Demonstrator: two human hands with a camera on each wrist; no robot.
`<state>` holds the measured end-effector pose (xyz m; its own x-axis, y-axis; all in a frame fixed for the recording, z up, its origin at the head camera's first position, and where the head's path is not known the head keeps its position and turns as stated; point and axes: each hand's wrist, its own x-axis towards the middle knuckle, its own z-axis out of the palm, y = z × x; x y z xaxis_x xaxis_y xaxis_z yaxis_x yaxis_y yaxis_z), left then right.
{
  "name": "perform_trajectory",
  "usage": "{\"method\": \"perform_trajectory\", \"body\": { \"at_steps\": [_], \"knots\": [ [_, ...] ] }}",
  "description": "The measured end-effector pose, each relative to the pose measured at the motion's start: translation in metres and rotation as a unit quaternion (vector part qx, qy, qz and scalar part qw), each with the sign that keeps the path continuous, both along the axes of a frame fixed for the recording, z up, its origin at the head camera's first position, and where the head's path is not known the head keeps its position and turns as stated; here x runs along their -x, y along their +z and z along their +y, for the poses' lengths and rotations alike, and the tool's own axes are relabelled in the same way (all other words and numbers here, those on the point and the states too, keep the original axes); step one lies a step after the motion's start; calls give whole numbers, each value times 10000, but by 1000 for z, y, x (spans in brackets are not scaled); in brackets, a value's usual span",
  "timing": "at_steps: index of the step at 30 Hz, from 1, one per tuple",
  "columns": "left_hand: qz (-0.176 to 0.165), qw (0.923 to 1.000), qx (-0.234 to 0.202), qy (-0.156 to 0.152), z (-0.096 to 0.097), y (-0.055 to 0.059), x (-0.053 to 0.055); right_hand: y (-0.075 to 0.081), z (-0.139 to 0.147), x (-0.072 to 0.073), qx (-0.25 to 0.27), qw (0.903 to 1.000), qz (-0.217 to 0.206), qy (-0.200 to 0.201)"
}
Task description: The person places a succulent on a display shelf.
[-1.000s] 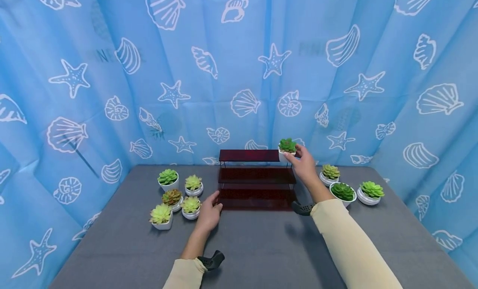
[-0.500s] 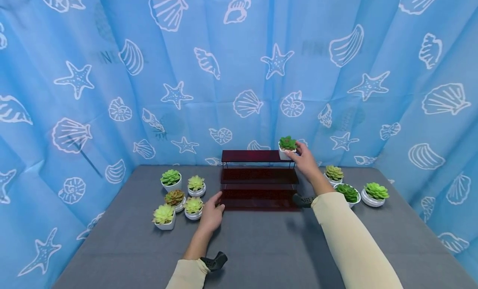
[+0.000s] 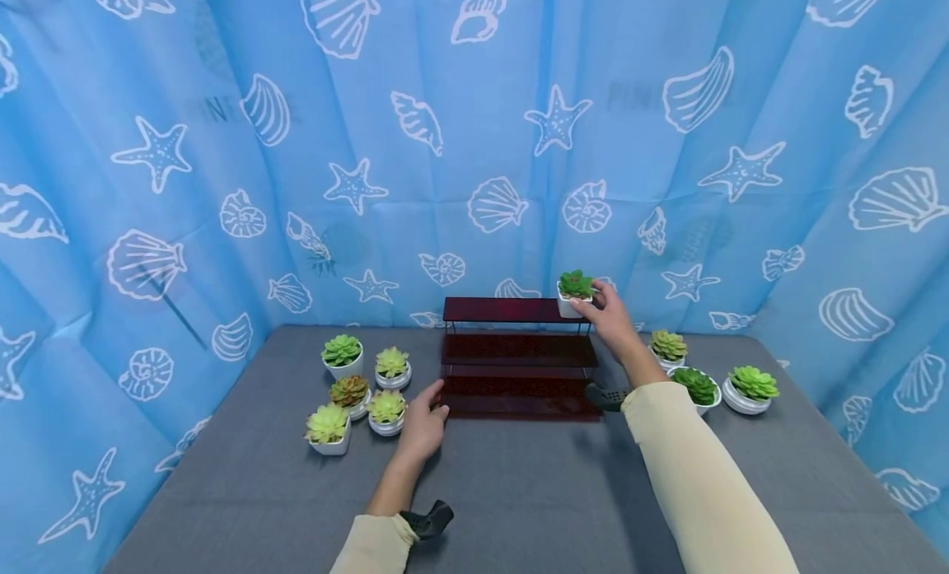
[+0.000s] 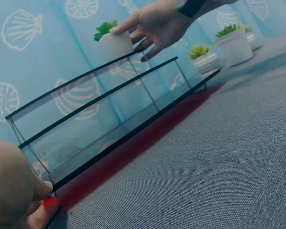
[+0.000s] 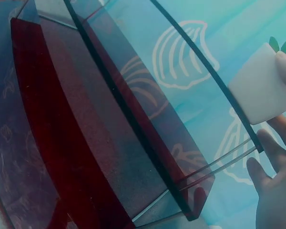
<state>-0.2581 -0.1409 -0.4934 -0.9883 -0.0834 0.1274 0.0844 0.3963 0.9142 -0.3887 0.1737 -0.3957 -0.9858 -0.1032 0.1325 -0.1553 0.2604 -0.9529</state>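
A three-tier, see-through dark red display shelf stands on the grey table. My right hand holds a small white pot with a green succulent at the right end of the top tier. In the right wrist view the white pot is upright against the tier's edge; whether it bears on the tier I cannot tell. At the lower left corner of the shelf, my left hand pinches the bottom tier's end. The left wrist view shows its thumb at that corner.
Left of the shelf stand several potted succulents, among them a brownish one and a pale square-potted one. Three more, including a dark green one and a bright green one, stand right, near my forearm. A blue shell-patterned curtain hangs behind.
The right hand has lowered the potted succulent slightly at the top tier's right end and keeps its hold. The left hand stays at the shelf's corner. The whole head view has shifted a little.
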Motion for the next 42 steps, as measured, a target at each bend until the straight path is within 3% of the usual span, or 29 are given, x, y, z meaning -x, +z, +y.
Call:
{"method": "perform_trajectory", "body": {
  "at_steps": [15,27,42],
  "knots": [
    [-1,10000,-33,-44,-2,-2,-3,-4,-2,-4,257,9996,120,2],
    [127,9997,135,174,1,0,-1,-3,-4,-6,14,9999,118,-26],
    [-94,9999,-31,120,3,1,-2,-3,4,-12,133,9996,229,111]
  ]
}}
